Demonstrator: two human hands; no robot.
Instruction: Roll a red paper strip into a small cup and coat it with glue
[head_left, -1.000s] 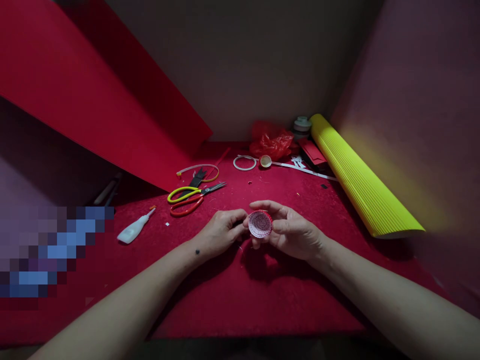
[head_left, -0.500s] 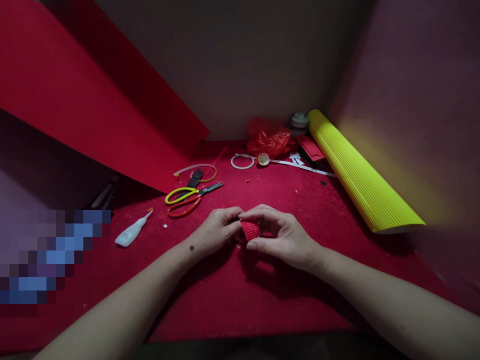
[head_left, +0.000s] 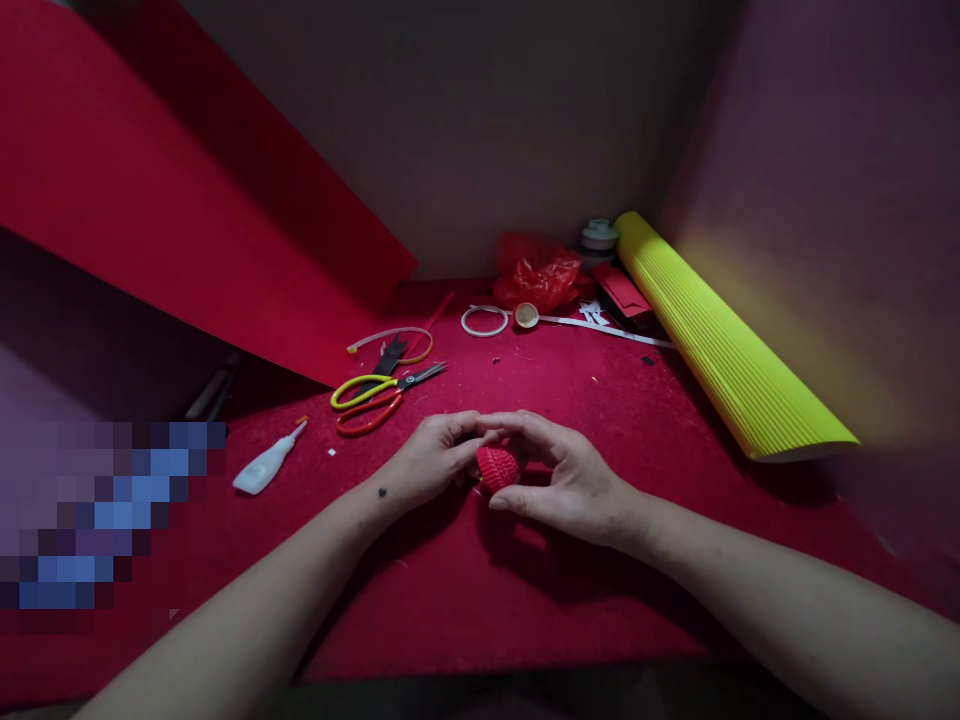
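Both my hands meet over the middle of a red felt table top (head_left: 570, 620). Between them is a small red coiled-paper dome (head_left: 498, 467), its ribbed outer side turned up towards me. My left hand (head_left: 431, 462) pinches its left edge with fingers closed. From the right, my right hand (head_left: 561, 475) curls over and around it, thumb below and fingers arched above. The hollow inner side of the dome is hidden.
Yellow and red scissors (head_left: 379, 393) and a white glue bottle (head_left: 266, 464) lie to the left. A large red sheet (head_left: 187, 210) leans at the back left. A yellow corrugated roll (head_left: 724, 350) lies along the right. A white ring (head_left: 484, 320), red plastic bag (head_left: 541, 276) and tape rolls (head_left: 600, 236) sit at the back.
The coiled piece has been turned over: a second ago its pale hollow side faced me, now its red ribbed outside does. Both hands have closed in around it.
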